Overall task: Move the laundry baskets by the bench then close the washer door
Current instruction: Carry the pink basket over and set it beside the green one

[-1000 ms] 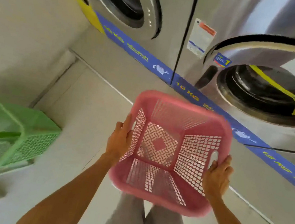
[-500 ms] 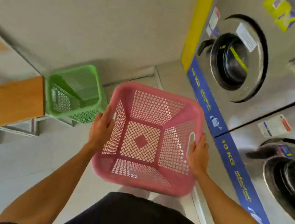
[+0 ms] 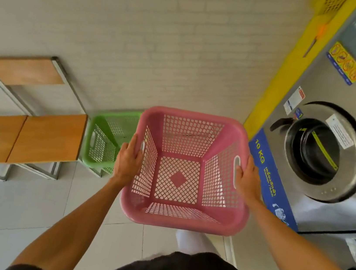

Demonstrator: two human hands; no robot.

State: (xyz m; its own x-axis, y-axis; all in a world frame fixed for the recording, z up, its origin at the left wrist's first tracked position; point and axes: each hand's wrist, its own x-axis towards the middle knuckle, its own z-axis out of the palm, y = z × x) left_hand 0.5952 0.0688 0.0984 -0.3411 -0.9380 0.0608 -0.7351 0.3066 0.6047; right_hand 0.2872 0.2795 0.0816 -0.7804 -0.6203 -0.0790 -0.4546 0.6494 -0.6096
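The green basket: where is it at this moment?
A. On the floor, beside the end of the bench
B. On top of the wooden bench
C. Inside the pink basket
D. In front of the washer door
A. The green basket stands on the floor at the end of the wooden bench, partly hidden behind the pink basket.
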